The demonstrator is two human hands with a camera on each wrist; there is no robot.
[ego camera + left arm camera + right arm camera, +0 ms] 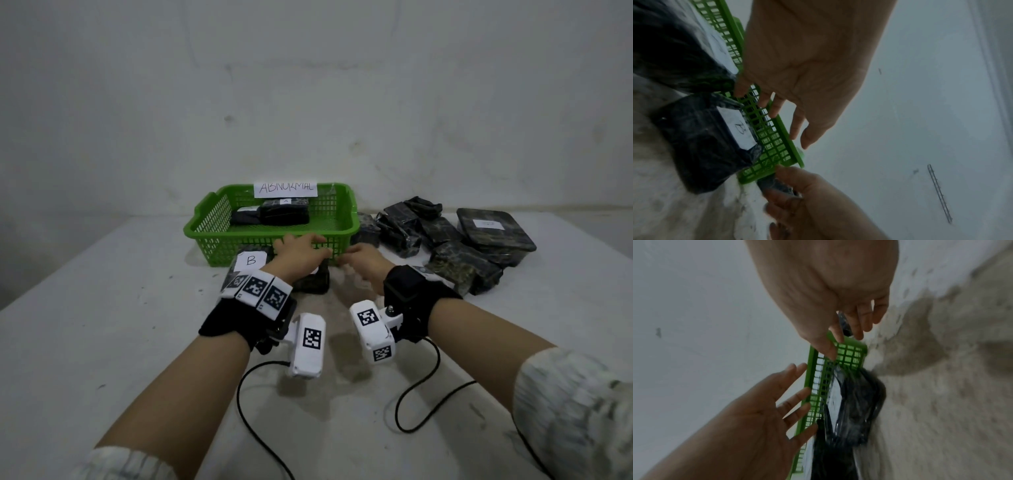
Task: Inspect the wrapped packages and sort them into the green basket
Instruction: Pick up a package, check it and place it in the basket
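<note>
1. Both forearms reach forward over the pale table (102, 308), each wrist wearing a black strap with a white camera block covered in black-and-white square markers; black cables trail back toward the person.
2. The left hand (298, 255) is spread wide, fingers straight, against the near wall of the green basket (205, 236), holding nothing.
3. The right hand (368, 265) hovers just beside it with fingers loosely bent near the basket's near right corner; whether it pinches any wrapping cannot be told.
4. Below the hands, touching the basket's near wall, lie two dark wrapped packages: one with a white label reading "B" (251, 261) to the left, another (313, 282) between the wrists.
5. Inside the basket rest two more dark packages (270, 214), small white tags on them unreadable. A paper sign (286, 187) on the far rim reads "ABNORMAL".
6. To the right, a heap of dark packages (445, 240) sits on the table; one flat one carries a blurred white label.
</note>
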